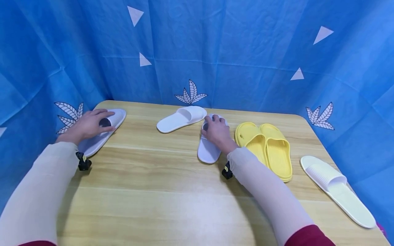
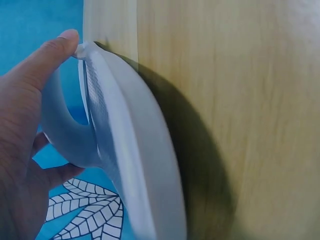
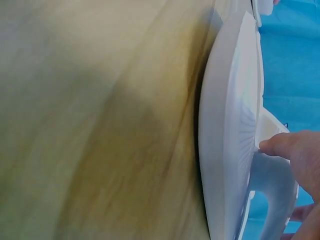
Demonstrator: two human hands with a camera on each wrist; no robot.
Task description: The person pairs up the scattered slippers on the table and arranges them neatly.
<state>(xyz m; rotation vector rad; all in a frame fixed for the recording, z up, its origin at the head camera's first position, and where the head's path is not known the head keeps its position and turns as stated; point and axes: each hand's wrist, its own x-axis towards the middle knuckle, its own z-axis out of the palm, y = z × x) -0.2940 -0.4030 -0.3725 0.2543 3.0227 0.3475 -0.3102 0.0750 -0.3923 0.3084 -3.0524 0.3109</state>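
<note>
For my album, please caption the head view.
Left hand grips one slipper, right hand a second slipper, on a wooden table.

Smooth wood-look table, glossy toward six o'clock; creased cloth curtain at twelve; matt, plastic-looking yellow slippers; white slipper at nine, dimpled inside.

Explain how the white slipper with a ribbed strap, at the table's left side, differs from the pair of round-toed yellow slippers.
The white slipper is single; the yellow slippers are two, side by side. The left hand grips the white slipper, while no hand holds the yellow slippers. In the head view, the white slipper points away and right; the yellow slippers point away and left. Both kinds are open-backed.
</note>
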